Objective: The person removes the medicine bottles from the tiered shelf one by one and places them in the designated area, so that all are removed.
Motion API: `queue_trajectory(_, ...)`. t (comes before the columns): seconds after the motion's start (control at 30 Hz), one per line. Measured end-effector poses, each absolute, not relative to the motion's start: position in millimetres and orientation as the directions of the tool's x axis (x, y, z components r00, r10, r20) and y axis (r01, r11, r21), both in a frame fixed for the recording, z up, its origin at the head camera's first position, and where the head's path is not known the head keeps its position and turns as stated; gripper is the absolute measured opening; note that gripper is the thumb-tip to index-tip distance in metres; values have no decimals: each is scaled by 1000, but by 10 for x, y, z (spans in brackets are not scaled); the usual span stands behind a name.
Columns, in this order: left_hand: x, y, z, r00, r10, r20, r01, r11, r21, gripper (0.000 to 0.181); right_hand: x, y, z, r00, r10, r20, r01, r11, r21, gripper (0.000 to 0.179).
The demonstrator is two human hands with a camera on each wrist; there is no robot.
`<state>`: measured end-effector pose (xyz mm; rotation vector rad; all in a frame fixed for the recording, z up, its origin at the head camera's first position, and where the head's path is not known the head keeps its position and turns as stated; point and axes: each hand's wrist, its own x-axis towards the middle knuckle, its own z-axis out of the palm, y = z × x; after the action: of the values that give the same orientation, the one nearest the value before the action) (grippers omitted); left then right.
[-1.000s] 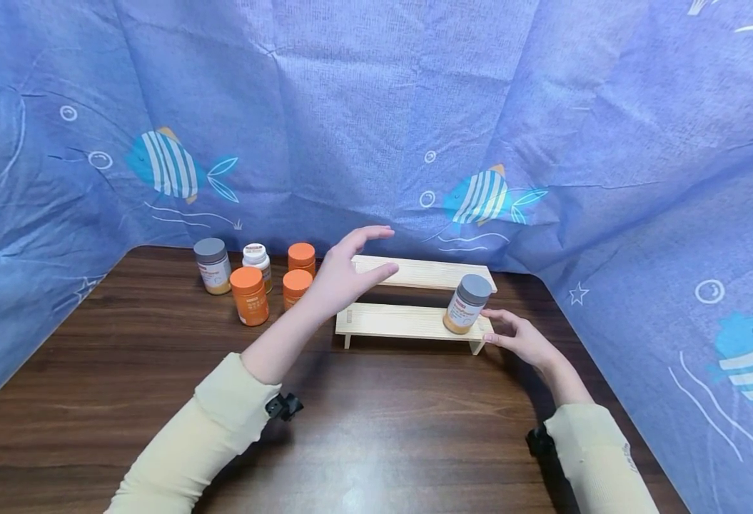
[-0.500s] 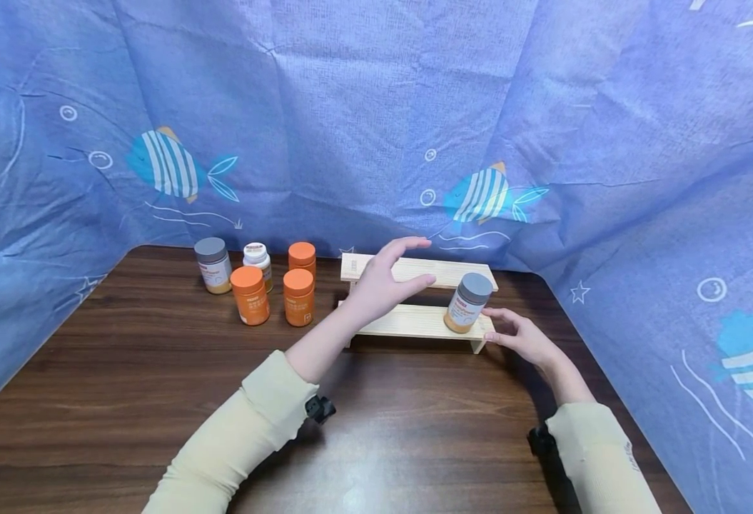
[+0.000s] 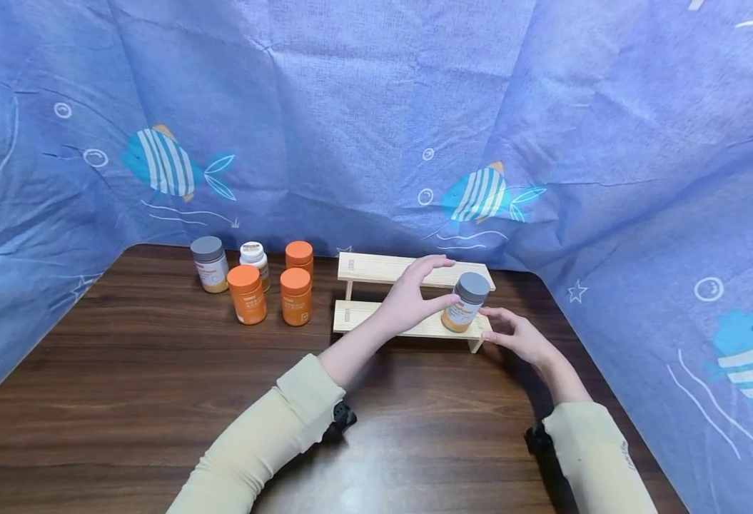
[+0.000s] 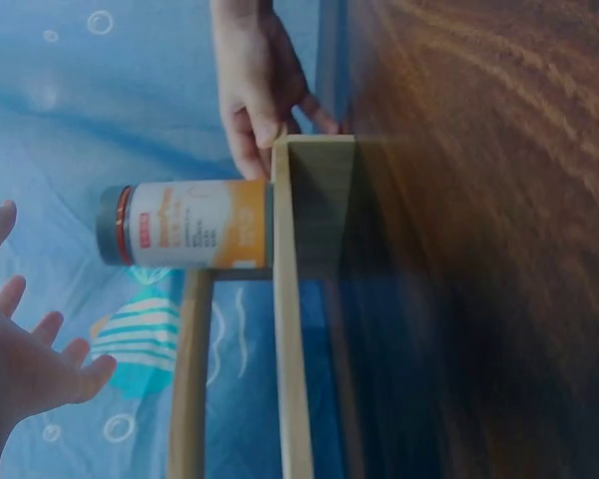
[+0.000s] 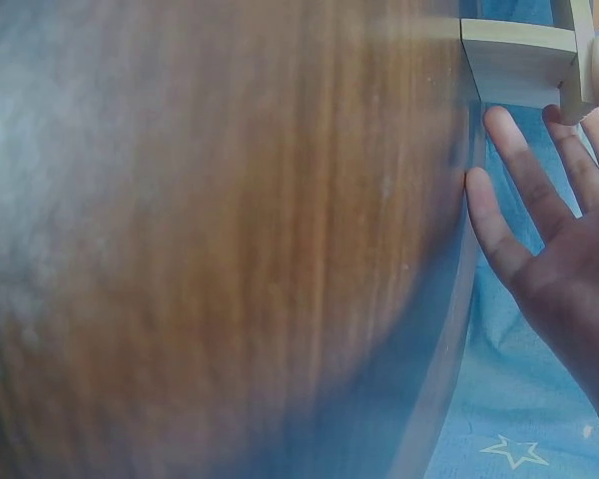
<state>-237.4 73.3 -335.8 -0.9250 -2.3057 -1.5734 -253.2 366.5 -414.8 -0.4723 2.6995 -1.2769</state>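
Observation:
A grey-lidded jar (image 3: 465,307) with a white and orange label stands upright at the right end of the lower board of a two-tier wooden shelf (image 3: 382,325). My left hand (image 3: 411,303) is spread above the shelf, its thumb overlapping the jar's edge in the head view. The left wrist view shows a gap between that hand (image 4: 30,349) and the jar (image 4: 195,225). At the lower board's right end, my right hand (image 3: 520,337) holds the shelf with thumb and finger. In the right wrist view its other fingers (image 5: 519,165) extend loosely near the shelf leg.
On the table's back left stand another grey-lidded jar (image 3: 210,265), a white bottle (image 3: 255,264) and orange jars, one in front (image 3: 248,296), one to its right (image 3: 295,298), one behind (image 3: 300,257). A blue fish-print cloth (image 3: 350,107) hangs around the dark wooden table (image 3: 158,400).
My left hand has moved right and lower, from the shelf's left end to beside the grey-lidded jar. The right hand has stayed at the shelf's right end.

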Motion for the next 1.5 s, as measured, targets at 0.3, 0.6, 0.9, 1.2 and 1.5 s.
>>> queue_trajectory(0.3,-2425,919,-3497,-789,407,460,570,203,796,57,-2552,3689,-4177,-947,-322,6,-208,598,-774,55)
queue_trajectory(0.6,-2517,1066,-3612,-816,432,385,505,208,837,56,-2518,3677,-4117,-940,-341,12,-226,594,-772,54)
queue_trajectory(0.9,-2537,1164,-3661,-826,442,351,463,175,869,51,-2552,3709,-4163,-939,-343,16,-233,602,-763,54)
queue_trajectory(1.2,-2572,1236,-3693,-829,419,371,465,146,873,43,-2564,3714,-4185,-942,-334,18,-227,599,-768,54)
queue_trajectory(1.5,-2572,1244,-3695,-828,389,403,486,142,862,37,-2568,3713,-4186,-940,-339,27,-237,595,-768,54)
